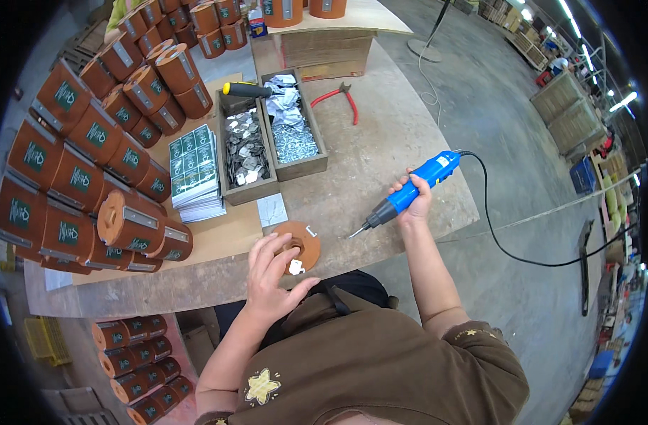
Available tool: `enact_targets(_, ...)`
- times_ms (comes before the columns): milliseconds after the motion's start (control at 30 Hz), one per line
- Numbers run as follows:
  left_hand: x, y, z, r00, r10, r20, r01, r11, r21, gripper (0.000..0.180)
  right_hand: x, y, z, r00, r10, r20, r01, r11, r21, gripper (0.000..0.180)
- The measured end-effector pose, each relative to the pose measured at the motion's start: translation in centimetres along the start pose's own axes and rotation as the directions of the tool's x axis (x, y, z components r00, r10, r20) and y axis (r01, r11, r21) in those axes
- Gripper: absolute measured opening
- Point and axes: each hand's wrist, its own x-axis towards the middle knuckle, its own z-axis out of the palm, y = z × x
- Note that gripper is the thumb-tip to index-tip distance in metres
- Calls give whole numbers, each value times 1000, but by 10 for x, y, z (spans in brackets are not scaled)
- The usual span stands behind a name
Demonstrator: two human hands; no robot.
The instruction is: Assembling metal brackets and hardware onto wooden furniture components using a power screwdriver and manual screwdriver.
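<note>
My right hand (pixel 415 200) is wrapped around a blue electric screwdriver (pixel 429 175) with a black nose. Its bit points down and left, just above the tabletop. A round orange-brown wooden piece (pixel 309 244) with a hole in its middle stands near the table's front edge. Over its left side is my left hand (pixel 271 273), fingers curved and thumb held apart, gripping nothing that I can see. On the round piece's near rim sits a small white metal plate (pixel 296 267); a second small bracket (pixel 310 231) shows at its far right rim.
Two wooden trays hold dark metal plates (pixel 246 145) and small screws (pixel 294 144). A yellow-black screwdriver (pixel 246 90) lies across them. Red-handled pliers (pixel 338 101) lie behind. Printed sheets (pixel 196 170) and many stacked brown cylinders (pixel 129 219) fill the left. A black cord (pixel 487 212) trails right.
</note>
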Motion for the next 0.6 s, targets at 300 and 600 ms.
enact_targets(300, -6, 1, 11, 987, 157, 36, -161, 977, 142, 25, -3, 3, -18, 977, 200, -75, -199, 980, 20, 31)
enact_targets(600, -6, 17, 10, 951, 301, 63, -306, 946, 102, 19, -5, 3, -29, 997, 69, -45, -68, 997, 33, 41)
